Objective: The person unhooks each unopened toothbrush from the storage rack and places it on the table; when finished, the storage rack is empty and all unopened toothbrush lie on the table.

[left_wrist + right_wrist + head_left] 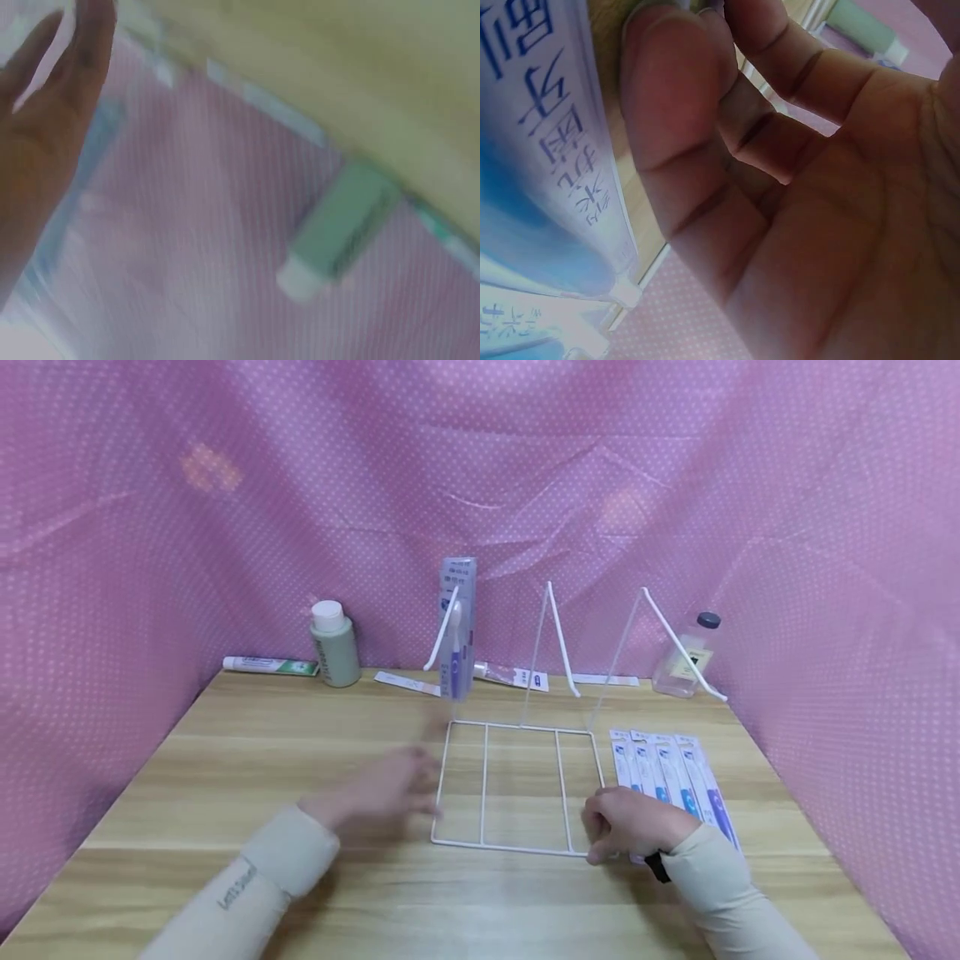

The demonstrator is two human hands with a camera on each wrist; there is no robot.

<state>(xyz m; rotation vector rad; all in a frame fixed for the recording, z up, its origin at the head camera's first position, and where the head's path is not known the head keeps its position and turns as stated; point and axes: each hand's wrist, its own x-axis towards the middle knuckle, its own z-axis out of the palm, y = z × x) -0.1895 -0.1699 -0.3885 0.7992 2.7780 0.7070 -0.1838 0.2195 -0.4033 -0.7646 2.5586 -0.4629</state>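
Observation:
A white wire display rack (pixel 521 726) with three upright hooks stands on the wooden table. Several packaged toothbrushes (pixel 457 635) hang from its left hook; the middle and right hooks are bare. Blurred in the head view, my left hand (pixel 382 783) is beside the rack's left side and holds nothing. Its fingers (pixel 94 45) look fairly straight in the left wrist view. At the front right corner of the rack, my right hand (pixel 637 820) grips the wire with curled fingers (pixel 671 90). More packaged toothbrushes (pixel 688 777) lie in a row right beside this hand, partly hidden under it.
Along the back stand a green bottle (pixel 337 647) with a white cap and a clear bottle (pixel 682 660) with a dark cap. Toothpaste tubes (pixel 273 666) and thin flat packs (pixel 408 683) lie there too. Pink dotted cloth (pixel 525 468) surrounds the table (pixel 247 760).

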